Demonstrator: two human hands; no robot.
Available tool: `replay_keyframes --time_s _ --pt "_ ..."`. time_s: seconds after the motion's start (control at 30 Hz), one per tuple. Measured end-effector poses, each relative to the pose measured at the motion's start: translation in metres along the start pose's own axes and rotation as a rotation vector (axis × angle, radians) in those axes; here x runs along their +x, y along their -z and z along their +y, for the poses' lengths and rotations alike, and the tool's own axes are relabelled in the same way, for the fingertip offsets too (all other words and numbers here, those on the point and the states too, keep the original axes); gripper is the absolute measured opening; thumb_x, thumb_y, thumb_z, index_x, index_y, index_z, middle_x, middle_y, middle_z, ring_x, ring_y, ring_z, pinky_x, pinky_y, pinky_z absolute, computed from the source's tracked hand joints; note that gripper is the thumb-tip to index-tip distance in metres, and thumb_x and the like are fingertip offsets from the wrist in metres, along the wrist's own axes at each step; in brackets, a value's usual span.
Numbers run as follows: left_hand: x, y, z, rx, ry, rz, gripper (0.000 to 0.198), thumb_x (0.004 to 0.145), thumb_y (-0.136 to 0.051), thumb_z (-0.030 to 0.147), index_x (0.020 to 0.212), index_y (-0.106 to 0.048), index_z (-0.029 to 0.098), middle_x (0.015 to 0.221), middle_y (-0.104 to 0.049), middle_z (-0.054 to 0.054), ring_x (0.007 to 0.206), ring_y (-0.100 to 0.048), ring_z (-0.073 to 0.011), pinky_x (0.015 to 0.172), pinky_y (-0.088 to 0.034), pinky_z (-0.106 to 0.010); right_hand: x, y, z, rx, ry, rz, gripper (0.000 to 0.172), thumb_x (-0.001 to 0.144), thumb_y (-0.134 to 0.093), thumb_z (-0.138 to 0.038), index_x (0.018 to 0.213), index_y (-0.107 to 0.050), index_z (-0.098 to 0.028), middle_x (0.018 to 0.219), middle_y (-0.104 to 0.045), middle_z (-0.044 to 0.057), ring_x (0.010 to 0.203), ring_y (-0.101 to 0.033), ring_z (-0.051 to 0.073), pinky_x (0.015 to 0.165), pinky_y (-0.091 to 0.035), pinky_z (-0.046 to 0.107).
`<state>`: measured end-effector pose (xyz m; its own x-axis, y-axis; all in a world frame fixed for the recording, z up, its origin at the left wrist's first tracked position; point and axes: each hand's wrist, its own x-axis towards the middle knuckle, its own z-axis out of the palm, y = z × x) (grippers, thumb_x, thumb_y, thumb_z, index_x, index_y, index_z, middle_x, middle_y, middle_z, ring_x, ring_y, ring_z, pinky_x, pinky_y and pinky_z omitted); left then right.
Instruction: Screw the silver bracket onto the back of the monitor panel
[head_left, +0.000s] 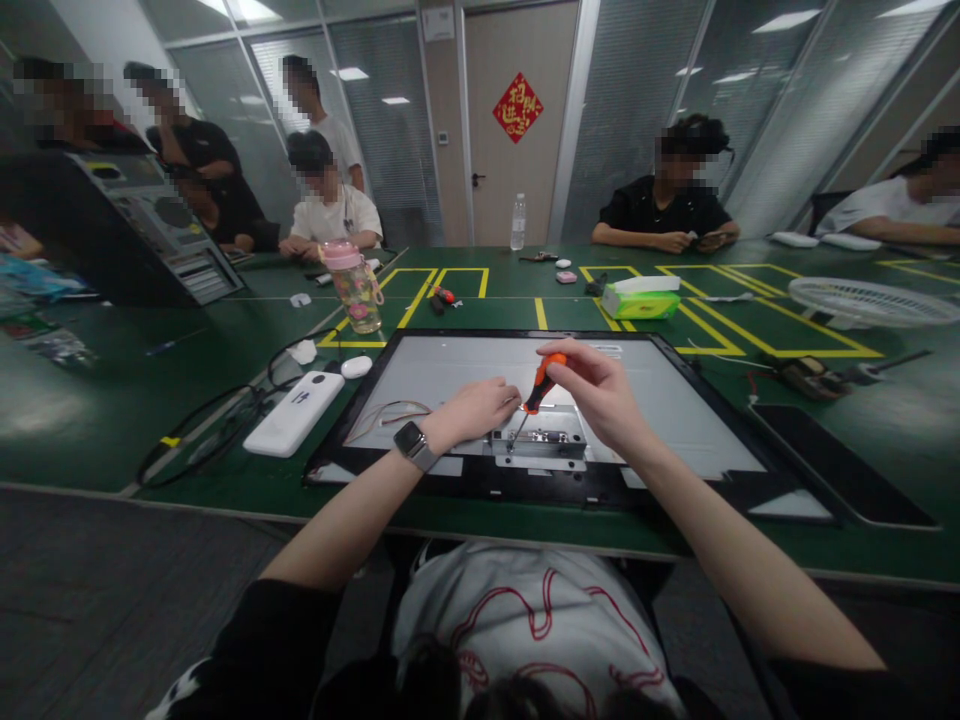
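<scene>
A large flat-screen panel point(457, 360) with a black frame lies flat before me, its pale back facing up. On its near middle sits a metal bracket point(540, 458) with holes. My right hand point(600, 385) grips an orange-and-black screwdriver point(541, 383) from above, tilted with its shaft down to the bracket's left part. My left hand point(480, 408), wearing a watch on the wrist, rests at the bracket's upper left with fingers bent together close to the screwdriver shaft. What its fingertips hold, if anything, is hidden. Thin wires point(386, 412) lie left of that hand.
Left of the panel are a white power bank point(294, 414), a white case point(356, 367) and black cable point(199, 435). A pink-lidded cup point(358, 295), computer tower point(142, 215), green tissue pack point(641, 299) and dark phone-like slab point(840, 465) also lie around. Several people are across the table.
</scene>
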<state>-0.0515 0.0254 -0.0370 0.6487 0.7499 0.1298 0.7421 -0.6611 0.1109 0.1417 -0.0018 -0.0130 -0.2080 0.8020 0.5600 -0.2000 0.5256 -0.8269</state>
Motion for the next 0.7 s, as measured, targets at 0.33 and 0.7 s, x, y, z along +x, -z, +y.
replay_keyframes --time_s 0.33,0.7 --pt "0.0011 -0.0033 -0.0031 -0.022 -0.009 0.0 0.031 0.102 -0.036 0.031 0.105 -0.064 0.016 0.098 -0.065 -0.009 0.088 -0.063 -0.0225 0.076 -0.048 -0.032 -0.0001 -0.001 -0.0001 -0.03 0.007 -0.012 0.021 0.091 -0.065 -0.038 0.108 -0.075 -0.03 0.089 -0.072 0.001 0.085 -0.068 0.018 0.085 -0.054 0.033" --pt "0.0003 0.0009 0.0009 0.004 0.009 -0.009 0.035 0.103 -0.033 0.03 0.105 -0.065 0.017 0.095 -0.063 -0.008 0.085 -0.062 -0.0214 0.074 -0.047 -0.032 0.0019 -0.0009 -0.0014 0.105 0.005 0.02 0.015 0.087 -0.07 -0.041 0.093 -0.074 -0.027 0.077 -0.068 -0.001 0.072 -0.064 0.015 0.073 -0.053 0.029"
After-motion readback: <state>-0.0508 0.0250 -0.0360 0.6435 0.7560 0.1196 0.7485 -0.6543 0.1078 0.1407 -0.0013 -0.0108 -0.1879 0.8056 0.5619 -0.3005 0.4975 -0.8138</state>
